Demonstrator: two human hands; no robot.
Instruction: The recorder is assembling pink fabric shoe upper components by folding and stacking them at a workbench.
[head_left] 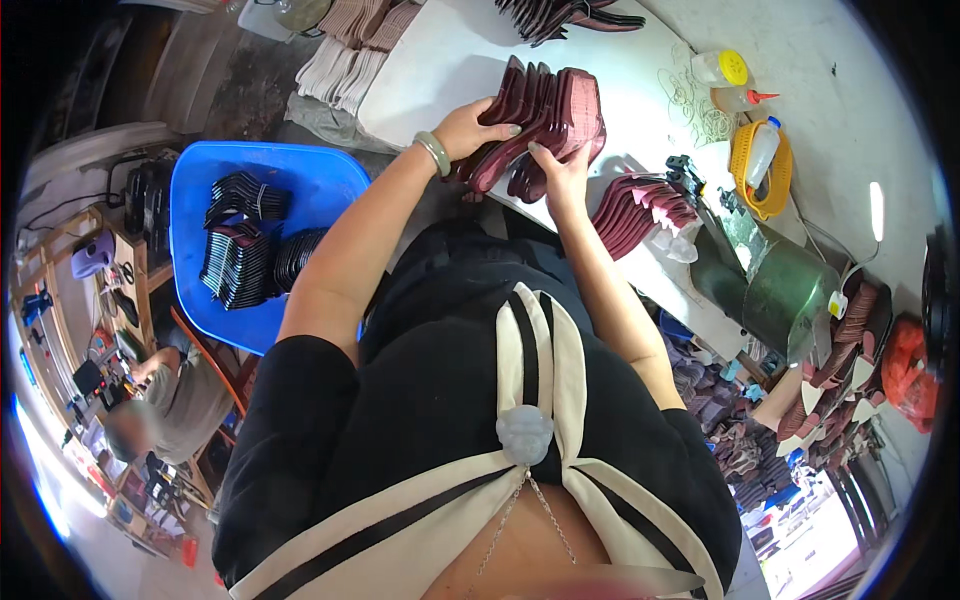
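A fanned bundle of glossy dark red leather shoe uppers (pixel 575 105) is between my two hands, over the near edge of the white table. My left hand (pixel 472 132), with a pale green bangle at its wrist, closes on the bundle's left side, thumb on top. On the near right side, my right hand (pixel 564 172) grips the same bundle, its thumb pressed against the pieces. The fingers beneath are partly hidden. To the right of my right hand lies another stack of dark red pieces (pixel 635 212), with paler pink patches along its edge.
A blue tub (pixel 330 170) with bundled black pieces stands at my left. The white table (pixel 430 75) bears dark strips (pixel 570 18) at the far side, a machine (pixel 740 250), a yellow basket (pixel 746 165) and bottles at right. Another person (pixel 180 400) sits at the left.
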